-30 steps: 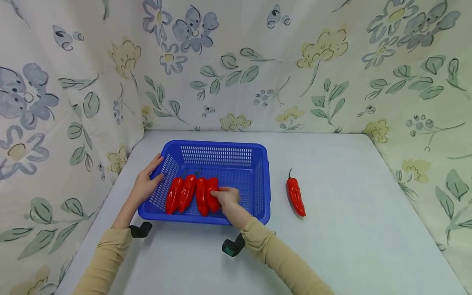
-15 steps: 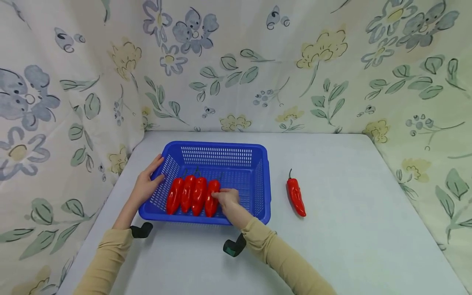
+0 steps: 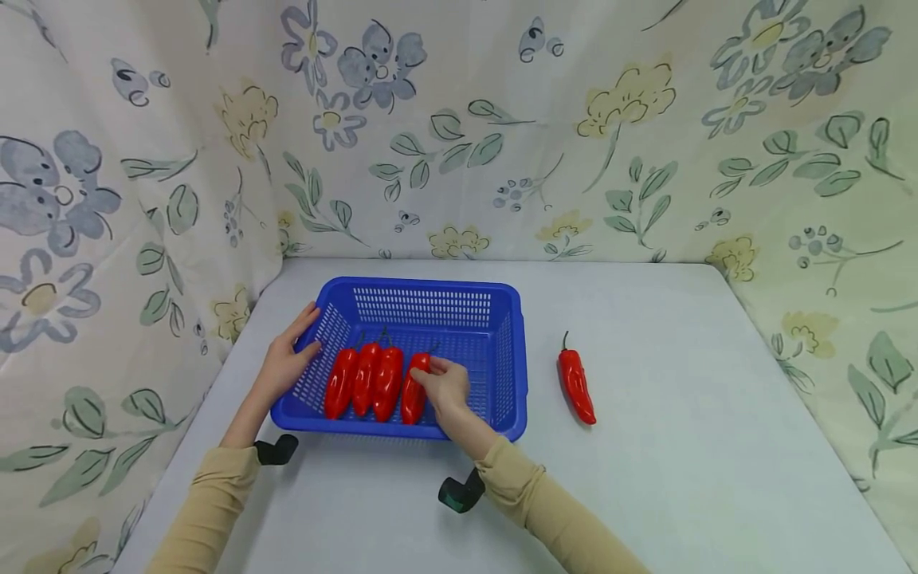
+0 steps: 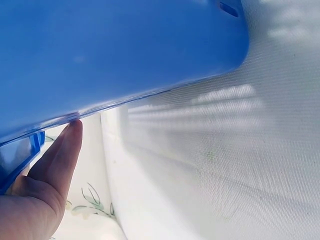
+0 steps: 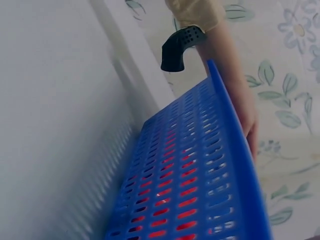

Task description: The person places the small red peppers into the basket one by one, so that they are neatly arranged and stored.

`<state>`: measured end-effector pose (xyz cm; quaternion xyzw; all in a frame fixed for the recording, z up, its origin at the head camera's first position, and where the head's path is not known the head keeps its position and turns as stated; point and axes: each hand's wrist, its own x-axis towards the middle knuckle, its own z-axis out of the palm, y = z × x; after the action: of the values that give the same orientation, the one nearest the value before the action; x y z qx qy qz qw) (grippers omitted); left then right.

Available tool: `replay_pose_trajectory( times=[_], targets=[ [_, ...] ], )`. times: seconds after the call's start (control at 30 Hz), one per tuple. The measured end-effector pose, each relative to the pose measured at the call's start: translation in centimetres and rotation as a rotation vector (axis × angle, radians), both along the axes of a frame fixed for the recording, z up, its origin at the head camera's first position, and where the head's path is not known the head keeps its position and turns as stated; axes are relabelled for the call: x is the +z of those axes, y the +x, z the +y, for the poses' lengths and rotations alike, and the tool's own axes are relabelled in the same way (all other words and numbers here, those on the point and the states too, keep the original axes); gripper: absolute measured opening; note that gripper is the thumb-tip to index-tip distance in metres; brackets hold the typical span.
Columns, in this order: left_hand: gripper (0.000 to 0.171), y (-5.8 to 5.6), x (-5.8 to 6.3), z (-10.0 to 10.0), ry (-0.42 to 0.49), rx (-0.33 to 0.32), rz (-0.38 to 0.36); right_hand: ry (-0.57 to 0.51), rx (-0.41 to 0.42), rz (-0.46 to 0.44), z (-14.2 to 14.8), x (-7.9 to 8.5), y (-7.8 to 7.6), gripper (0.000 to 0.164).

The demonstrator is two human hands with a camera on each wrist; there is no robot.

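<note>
A blue plastic basket [image 3: 423, 431] stands on the white table, with several glossy red chili peppers side by side in its left half. My left hand [image 3: 283, 363] grips its left rim, thumb over the edge and fingers along the side; the left wrist view shows this hand [image 4: 47, 185] close against the rim. Inside the basket, my right hand [image 3: 446, 387] pinches the rightmost red chili pepper [image 3: 413, 399] near its stem end. A small gap parts that pepper from the neighbouring pepper [image 3: 388, 385]. In the right wrist view, red shows through the slots of the basket wall [image 5: 172, 165].
Another red chili pepper [image 3: 576, 385] lies on the white table [image 3: 688, 414] right of the basket, stem pointing away. A floral curtain [image 3: 502, 135] hangs behind the table and at both sides. Black camera mounts [image 3: 276, 450] sit at both wrists.
The peppers beside the right hand have shifted apart, the third now lying against its left neighbours. My right hand has moved slightly up toward the rightmost pepper's stem end. The left hand stays put.
</note>
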<state>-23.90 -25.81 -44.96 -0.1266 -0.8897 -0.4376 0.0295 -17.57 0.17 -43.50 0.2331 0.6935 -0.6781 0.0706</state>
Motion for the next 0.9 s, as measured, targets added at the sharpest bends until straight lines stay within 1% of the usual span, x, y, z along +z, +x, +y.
replay_pose_trajectory(
  times=[0.13, 0.2, 0.37, 0.63, 0.7, 0.9],
  targets=[
    [0.057, 0.0, 0.1, 0.0, 0.001, -0.004, 0.008, -0.002, 0.014, 0.079, 0.4, 0.4, 0.4, 0.048],
    [0.057, 0.1, 0.2, 0.0, 0.003, -0.004, 0.009, 0.011, 0.024, 0.134, 0.7, 0.7, 0.6, 0.048],
    [0.057, 0.0, 0.1, 0.0, 0.009, -0.004, 0.006, 0.071, 0.055, 0.254, 1.5, 1.1, 1.3, 0.049],
    [0.057, -0.1, -0.2, -0.1, 0.022, -0.009, 0.007, 0.138, 0.109, 0.419, 2.7, 1.5, 2.6, 0.051],
    [0.057, -0.2, -0.2, -0.1, 0.022, -0.009, 0.005, 0.145, 0.117, 0.453, 3.0, 1.8, 3.0, 0.05],
    [0.057, -0.1, -0.2, -0.1, 0.008, 0.0, -0.005, 0.17, 0.113, 0.511, 3.8, 2.3, 3.8, 0.05]
  ],
)
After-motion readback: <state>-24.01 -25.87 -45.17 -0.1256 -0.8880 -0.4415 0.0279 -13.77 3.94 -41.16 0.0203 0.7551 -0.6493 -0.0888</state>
